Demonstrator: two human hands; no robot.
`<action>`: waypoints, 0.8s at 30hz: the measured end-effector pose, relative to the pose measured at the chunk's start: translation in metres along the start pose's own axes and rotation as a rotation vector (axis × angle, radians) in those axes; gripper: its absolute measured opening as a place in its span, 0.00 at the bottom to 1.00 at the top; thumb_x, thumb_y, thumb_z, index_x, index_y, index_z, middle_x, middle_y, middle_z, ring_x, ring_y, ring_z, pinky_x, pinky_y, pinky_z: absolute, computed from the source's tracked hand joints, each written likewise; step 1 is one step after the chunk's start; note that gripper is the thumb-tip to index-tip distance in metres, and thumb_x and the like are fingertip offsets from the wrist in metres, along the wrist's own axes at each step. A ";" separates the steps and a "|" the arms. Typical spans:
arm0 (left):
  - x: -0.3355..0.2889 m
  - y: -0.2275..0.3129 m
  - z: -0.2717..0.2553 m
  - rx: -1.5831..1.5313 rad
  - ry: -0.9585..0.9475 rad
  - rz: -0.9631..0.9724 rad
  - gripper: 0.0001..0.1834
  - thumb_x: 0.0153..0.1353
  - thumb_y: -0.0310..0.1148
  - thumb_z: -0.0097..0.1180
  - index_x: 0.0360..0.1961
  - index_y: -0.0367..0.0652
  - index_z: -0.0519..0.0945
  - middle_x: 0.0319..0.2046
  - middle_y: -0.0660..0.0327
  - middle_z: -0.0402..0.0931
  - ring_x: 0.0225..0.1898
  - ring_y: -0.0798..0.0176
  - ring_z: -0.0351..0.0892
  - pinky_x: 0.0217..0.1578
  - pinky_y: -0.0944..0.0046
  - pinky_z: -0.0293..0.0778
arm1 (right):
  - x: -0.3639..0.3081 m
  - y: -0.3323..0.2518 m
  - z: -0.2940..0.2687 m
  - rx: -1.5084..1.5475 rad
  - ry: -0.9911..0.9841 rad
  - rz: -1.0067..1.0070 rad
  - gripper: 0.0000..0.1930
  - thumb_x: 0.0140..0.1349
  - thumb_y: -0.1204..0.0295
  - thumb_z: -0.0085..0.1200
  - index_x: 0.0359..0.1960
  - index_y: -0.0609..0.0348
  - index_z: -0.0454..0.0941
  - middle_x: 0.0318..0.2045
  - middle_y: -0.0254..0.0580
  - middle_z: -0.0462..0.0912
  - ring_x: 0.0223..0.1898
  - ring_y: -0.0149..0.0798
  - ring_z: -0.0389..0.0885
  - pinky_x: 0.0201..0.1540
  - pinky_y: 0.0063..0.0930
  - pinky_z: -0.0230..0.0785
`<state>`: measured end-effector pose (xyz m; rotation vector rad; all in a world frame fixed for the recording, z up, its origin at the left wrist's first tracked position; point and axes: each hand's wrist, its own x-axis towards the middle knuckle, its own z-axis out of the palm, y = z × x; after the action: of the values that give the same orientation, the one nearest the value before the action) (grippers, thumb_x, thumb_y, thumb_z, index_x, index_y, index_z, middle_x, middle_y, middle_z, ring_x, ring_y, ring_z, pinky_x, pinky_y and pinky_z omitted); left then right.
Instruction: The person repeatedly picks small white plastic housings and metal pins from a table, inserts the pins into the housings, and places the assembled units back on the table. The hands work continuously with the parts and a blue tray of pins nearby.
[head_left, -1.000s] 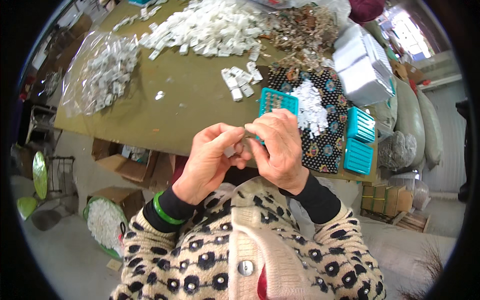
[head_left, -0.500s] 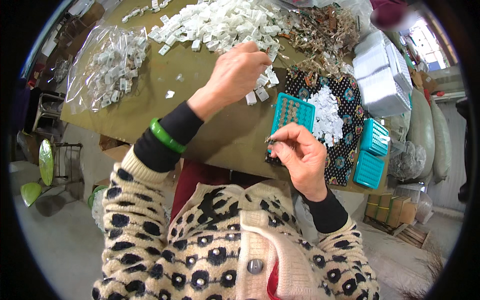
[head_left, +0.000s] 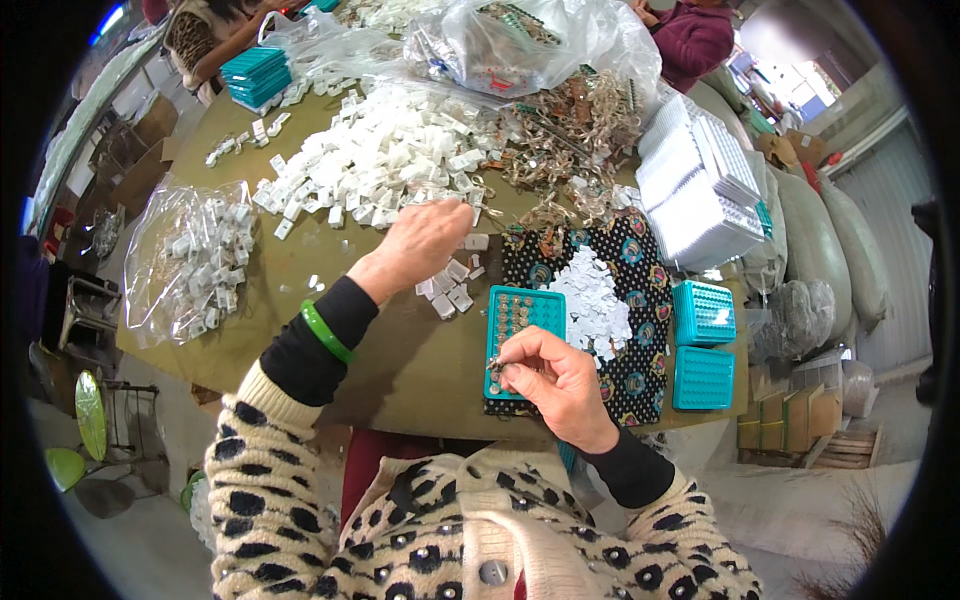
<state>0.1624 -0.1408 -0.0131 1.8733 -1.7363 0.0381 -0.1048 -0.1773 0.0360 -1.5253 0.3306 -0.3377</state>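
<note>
My left hand (head_left: 418, 243) is closed at the near edge of a big heap of small white plastic pieces (head_left: 375, 150); its fingertips are turned away, so what they hold is hidden. A few loose white pieces (head_left: 445, 288) lie below it. My right hand (head_left: 558, 388) pinches a small metal part (head_left: 496, 368) between thumb and forefinger, over the near half of a teal tray (head_left: 545, 310). Rows of small round metal pieces (head_left: 512, 312) fill the tray's left side. White flat chips (head_left: 590, 305) are piled right of the tray on a dark patterned cloth (head_left: 640, 375).
A clear bag of white pieces (head_left: 205, 265) lies at left. Tangled brownish strips (head_left: 575, 135) spread at the back, near a plastic bag (head_left: 490, 50). White trays (head_left: 695, 195) and teal trays (head_left: 703, 378) stand at right. Two other people (head_left: 692, 40) are across the table.
The view has tilted up, bringing the table's far side and other people into sight. My right hand is slightly farther over the teal tray; my left hand stays beside the white heap.
</note>
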 end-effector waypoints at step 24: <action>-0.131 0.134 -0.023 -1.926 0.414 -0.684 0.19 0.61 0.22 0.60 0.55 0.35 0.77 0.39 0.52 0.82 0.37 0.60 0.84 0.39 0.63 0.83 | 0.006 -0.015 0.036 0.182 0.084 -0.064 0.04 0.64 0.80 0.56 0.39 0.67 0.76 0.30 0.37 0.81 0.29 0.25 0.79 0.33 0.17 0.72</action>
<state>0.0270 -0.0105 0.0063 0.6483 -0.1934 -1.0077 -0.0847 -0.1477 0.0516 -1.3475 0.3088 -0.4708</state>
